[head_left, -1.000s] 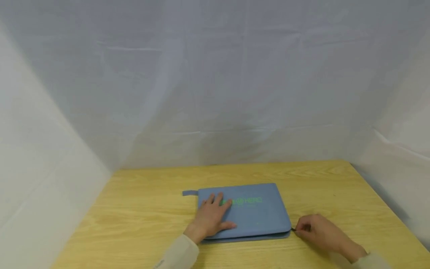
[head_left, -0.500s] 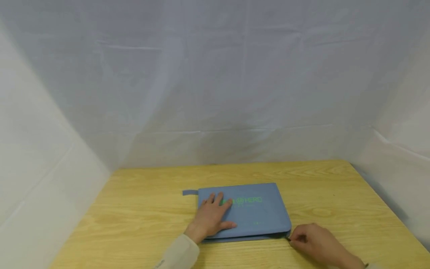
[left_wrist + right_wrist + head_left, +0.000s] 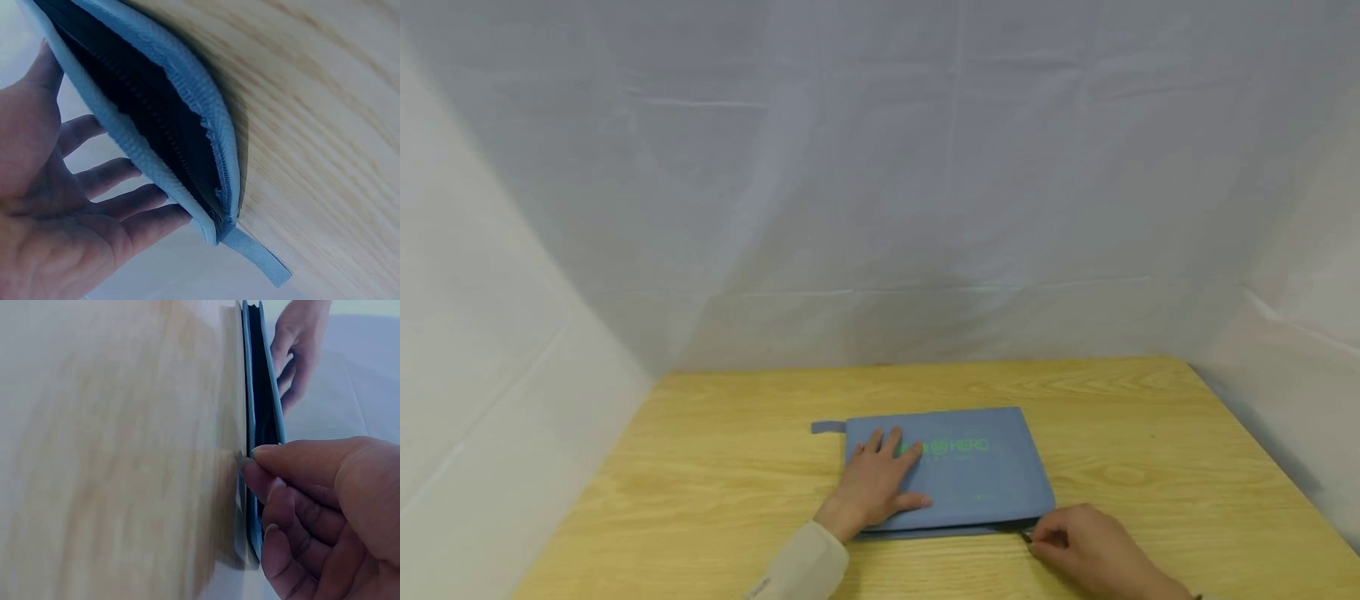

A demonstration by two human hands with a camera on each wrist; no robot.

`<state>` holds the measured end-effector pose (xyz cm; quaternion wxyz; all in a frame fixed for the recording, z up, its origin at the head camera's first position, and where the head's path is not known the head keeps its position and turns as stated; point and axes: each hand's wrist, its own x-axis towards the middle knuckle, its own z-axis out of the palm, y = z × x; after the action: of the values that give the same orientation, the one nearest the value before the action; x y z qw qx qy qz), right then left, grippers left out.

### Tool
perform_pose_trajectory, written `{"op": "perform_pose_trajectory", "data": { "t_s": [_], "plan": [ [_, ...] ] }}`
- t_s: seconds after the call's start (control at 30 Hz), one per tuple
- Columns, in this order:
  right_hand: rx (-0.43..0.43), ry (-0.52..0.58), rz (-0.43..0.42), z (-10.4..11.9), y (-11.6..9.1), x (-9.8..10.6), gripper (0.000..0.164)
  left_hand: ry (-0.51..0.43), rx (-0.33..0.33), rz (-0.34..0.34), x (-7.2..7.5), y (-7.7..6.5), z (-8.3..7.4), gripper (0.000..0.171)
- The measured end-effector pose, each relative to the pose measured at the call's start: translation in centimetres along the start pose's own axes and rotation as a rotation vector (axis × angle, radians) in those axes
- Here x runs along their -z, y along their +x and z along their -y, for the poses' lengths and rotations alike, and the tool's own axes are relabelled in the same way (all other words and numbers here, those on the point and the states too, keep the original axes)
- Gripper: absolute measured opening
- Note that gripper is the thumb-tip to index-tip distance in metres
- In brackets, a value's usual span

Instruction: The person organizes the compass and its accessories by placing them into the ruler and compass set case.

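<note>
A flat blue zip case (image 3: 992, 475) with green lettering on its cover lies on the table. My left hand (image 3: 872, 485) rests on the left part of the cover, fingers spread. Along the front edge, beside the right corner, my right hand (image 3: 1090, 546) pinches the small dark zipper pull (image 3: 1026, 537) between thumb and forefinger. In the left wrist view, the case's unzipped edge (image 3: 140, 147) gapes, showing a dark lining and zipper teeth. A short blue strap (image 3: 256, 256) sticks out at one end. The right wrist view shows the gap narrowing toward my pinching fingertips (image 3: 265, 450).
The case lies on a light wooden table (image 3: 722, 467). White sheeting (image 3: 880, 208) hangs behind the table and along both sides.
My right hand has brought the zipper pull round the front right corner and a little left along the front edge. My left hand stays in place on the cover.
</note>
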<state>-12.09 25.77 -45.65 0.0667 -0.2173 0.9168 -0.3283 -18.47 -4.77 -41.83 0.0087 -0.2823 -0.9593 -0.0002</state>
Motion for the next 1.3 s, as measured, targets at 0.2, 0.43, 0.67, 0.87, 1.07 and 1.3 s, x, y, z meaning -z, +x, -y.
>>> {"op": "perform_pose_trajectory", "data": {
  "t_s": [0.2,0.43,0.67,0.87,1.07,1.3],
  "plan": [
    [0.001,-0.008,-0.002,0.9,0.3,-0.5,0.01,-0.003,0.004,0.0,0.1,-0.1,-0.1,0.073],
    [0.037,-0.045,-0.016,2.0,1.1,-1.5,0.008,-0.002,0.008,0.007,0.0,-0.1,-0.1,0.073],
    [0.091,-0.044,-0.013,2.8,2.0,-2.3,0.009,0.007,0.007,-0.002,0.1,0.0,-0.1,0.073],
    [0.109,-0.027,0.005,3.2,2.5,-2.5,0.008,0.012,0.0,-0.013,0.1,-0.1,-0.1,0.073],
    [0.13,-0.025,-0.001,3.7,2.7,-2.8,0.007,0.02,-0.002,-0.017,0.0,-0.1,-0.1,0.073],
    [0.144,0.005,0.021,4.2,3.2,-3.1,0.005,0.04,0.015,-0.015,-0.1,-0.1,-0.1,0.074]
  ]
}}
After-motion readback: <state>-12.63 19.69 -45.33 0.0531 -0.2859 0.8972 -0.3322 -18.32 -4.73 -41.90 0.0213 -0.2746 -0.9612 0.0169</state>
